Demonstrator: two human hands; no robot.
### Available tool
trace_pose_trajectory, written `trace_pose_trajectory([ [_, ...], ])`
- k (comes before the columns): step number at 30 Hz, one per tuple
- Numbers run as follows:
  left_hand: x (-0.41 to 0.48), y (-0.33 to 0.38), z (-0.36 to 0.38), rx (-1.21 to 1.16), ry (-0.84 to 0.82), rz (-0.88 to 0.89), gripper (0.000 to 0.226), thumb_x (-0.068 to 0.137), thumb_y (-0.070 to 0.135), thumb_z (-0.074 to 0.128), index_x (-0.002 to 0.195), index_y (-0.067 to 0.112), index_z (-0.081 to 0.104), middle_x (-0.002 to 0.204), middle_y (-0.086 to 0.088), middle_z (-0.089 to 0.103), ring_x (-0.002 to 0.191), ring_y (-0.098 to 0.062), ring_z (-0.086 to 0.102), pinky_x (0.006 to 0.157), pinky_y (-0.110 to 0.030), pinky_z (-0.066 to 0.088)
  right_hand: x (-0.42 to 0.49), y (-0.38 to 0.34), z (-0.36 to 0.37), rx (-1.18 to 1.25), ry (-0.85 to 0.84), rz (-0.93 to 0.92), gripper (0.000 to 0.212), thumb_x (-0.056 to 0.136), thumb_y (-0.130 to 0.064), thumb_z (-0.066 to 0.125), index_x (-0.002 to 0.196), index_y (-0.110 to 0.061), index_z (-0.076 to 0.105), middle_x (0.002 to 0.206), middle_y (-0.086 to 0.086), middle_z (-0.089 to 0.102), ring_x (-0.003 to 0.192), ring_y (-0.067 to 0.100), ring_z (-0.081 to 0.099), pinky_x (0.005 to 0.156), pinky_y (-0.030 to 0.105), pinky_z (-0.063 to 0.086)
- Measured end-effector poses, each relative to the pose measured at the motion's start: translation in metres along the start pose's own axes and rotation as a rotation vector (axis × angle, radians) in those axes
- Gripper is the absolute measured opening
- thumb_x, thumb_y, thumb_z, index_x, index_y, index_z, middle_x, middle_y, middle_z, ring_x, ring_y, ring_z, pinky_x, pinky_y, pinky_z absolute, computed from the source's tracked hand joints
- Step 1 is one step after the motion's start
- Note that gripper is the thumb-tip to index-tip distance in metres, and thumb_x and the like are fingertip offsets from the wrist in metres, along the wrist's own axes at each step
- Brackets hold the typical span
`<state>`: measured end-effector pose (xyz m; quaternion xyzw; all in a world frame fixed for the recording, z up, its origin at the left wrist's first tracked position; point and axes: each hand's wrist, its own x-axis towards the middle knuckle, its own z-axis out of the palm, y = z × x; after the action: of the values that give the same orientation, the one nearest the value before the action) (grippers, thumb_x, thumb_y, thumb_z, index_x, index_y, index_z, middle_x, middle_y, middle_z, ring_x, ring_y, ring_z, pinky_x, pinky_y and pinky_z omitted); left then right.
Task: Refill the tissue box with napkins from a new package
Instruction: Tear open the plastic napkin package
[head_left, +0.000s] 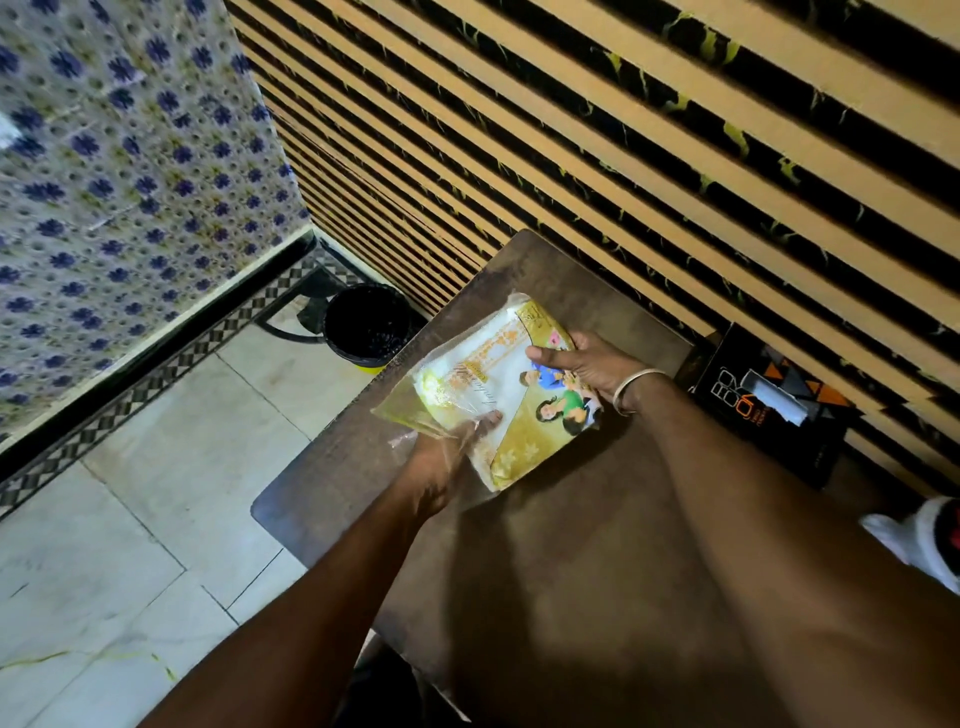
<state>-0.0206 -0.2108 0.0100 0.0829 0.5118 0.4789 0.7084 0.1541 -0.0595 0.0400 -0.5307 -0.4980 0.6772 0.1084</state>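
A yellow and white plastic napkin package (493, 384) with printed pictures of people lies on the dark brown table (571, 545), near its far end. My left hand (441, 457) grips the package's near left edge, partly under loose clear plastic. My right hand (587, 364), with a metal bangle at the wrist, holds the package's right side with the thumb on top. A black tissue box (763, 400) with orange and white print stands at the table's right edge against the wall, with white tissue showing at its opening.
A black bin (366, 327) with a yellow base stands on the pale tiled floor (156, 519) beyond the table's far left corner. A striped tan and black wall (623, 156) runs along the right. A white object (924, 535) lies at the right edge.
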Motion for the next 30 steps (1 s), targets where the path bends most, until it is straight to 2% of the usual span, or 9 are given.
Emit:
trace_pose_trajectory([
  [2, 0.004, 0.000, -0.006, 0.096, 0.083, 0.036, 0.047, 0.087, 0.007, 0.072, 0.131, 0.003, 0.056, 0.126, -0.015, 0.067, 0.099, -0.023, 0.071, 0.074, -0.027, 0.062, -0.002, 0.007, -0.003, 0.004, 0.058, -0.003, 0.047, 0.078, -0.031, 0.078, 0.119, -0.012, 0.066, 0.111, 0.006, 0.074, 0.105, 0.024, 0.070, 0.089, 0.035, 0.056],
  [5, 0.008, 0.003, -0.016, 0.101, 0.163, 0.025, 0.035, 0.089, -0.002, 0.069, 0.123, 0.001, 0.063, 0.115, -0.016, 0.074, 0.093, -0.024, 0.076, 0.076, -0.039, 0.063, -0.005, 0.019, -0.007, -0.014, 0.198, -0.015, 0.029, 0.083, -0.023, 0.076, 0.109, -0.012, 0.069, 0.105, 0.005, 0.073, 0.094, 0.020, 0.069, 0.073, 0.018, 0.056],
  [8, 0.004, 0.010, -0.022, 0.096, 0.148, 0.047, 0.027, 0.086, -0.005, 0.068, 0.110, 0.006, 0.069, 0.103, -0.009, 0.078, 0.088, -0.024, 0.076, 0.068, -0.037, 0.062, -0.006, 0.028, -0.011, 0.021, 0.360, -0.012, 0.031, 0.083, -0.018, 0.076, 0.110, -0.005, 0.067, 0.097, 0.009, 0.071, 0.078, 0.017, 0.066, 0.053, 0.012, 0.051],
  [12, 0.005, 0.021, -0.044, 0.015, 0.205, 0.067, 0.028, 0.083, -0.007, 0.067, 0.108, 0.007, 0.069, 0.115, -0.016, 0.074, 0.104, -0.036, 0.071, 0.093, -0.051, 0.056, -0.001, 0.037, -0.011, 0.056, 0.542, 0.005, 0.021, 0.084, -0.009, 0.074, 0.103, -0.002, 0.066, 0.079, 0.005, 0.064, 0.065, 0.016, 0.057, 0.042, 0.010, 0.045],
  [16, 0.003, 0.040, -0.075, -0.110, 0.243, 0.158, 0.049, 0.081, -0.007, 0.067, 0.129, -0.003, 0.059, 0.125, -0.020, 0.068, 0.110, -0.037, 0.068, 0.090, -0.051, 0.057, 0.013, 0.050, -0.009, 0.056, 0.674, 0.003, 0.025, 0.081, -0.005, 0.075, 0.102, 0.007, 0.068, 0.089, 0.013, 0.066, 0.082, 0.021, 0.060, 0.068, 0.030, 0.051],
  [19, 0.001, 0.058, -0.101, -0.275, 0.259, 0.194, 0.065, 0.079, 0.002, 0.069, 0.139, -0.009, 0.046, 0.135, -0.025, 0.060, 0.115, -0.039, 0.064, 0.081, -0.043, 0.060, 0.023, 0.054, -0.005, 0.110, 0.799, 0.045, 0.033, 0.082, -0.002, 0.074, 0.110, 0.012, 0.064, 0.094, 0.013, 0.063, 0.086, 0.021, 0.058, 0.070, 0.031, 0.047],
  [24, -0.015, 0.082, -0.104, -0.240, 0.120, 0.150, 0.019, 0.094, 0.013, 0.050, 0.105, 0.000, 0.059, 0.087, -0.012, 0.070, 0.065, -0.023, 0.070, 0.051, -0.027, 0.055, 0.038, 0.061, 0.000, 0.103, 0.841, 0.090, 0.031, 0.081, -0.001, 0.072, 0.109, 0.010, 0.065, 0.106, 0.026, 0.069, 0.084, 0.022, 0.059, 0.076, 0.040, 0.055],
  [26, -0.015, 0.084, -0.095, -0.195, 0.108, 0.144, 0.016, 0.095, 0.008, 0.049, 0.103, 0.002, 0.062, 0.083, -0.010, 0.072, 0.064, -0.021, 0.072, 0.051, -0.027, 0.056, 0.041, 0.062, -0.001, 0.063, 0.835, 0.097, 0.030, 0.080, -0.002, 0.073, 0.107, 0.009, 0.065, 0.107, 0.025, 0.070, 0.084, 0.023, 0.061, 0.085, 0.046, 0.056],
  [30, -0.004, 0.079, -0.083, -0.102, 0.162, 0.173, 0.039, 0.090, -0.008, 0.053, 0.129, -0.009, 0.053, 0.098, -0.008, 0.077, 0.078, -0.018, 0.076, 0.060, -0.028, 0.059, 0.030, 0.057, -0.003, 0.034, 0.801, 0.092, 0.033, 0.084, -0.004, 0.071, 0.113, 0.010, 0.062, 0.103, 0.015, 0.066, 0.087, 0.023, 0.059, 0.083, 0.040, 0.053],
])
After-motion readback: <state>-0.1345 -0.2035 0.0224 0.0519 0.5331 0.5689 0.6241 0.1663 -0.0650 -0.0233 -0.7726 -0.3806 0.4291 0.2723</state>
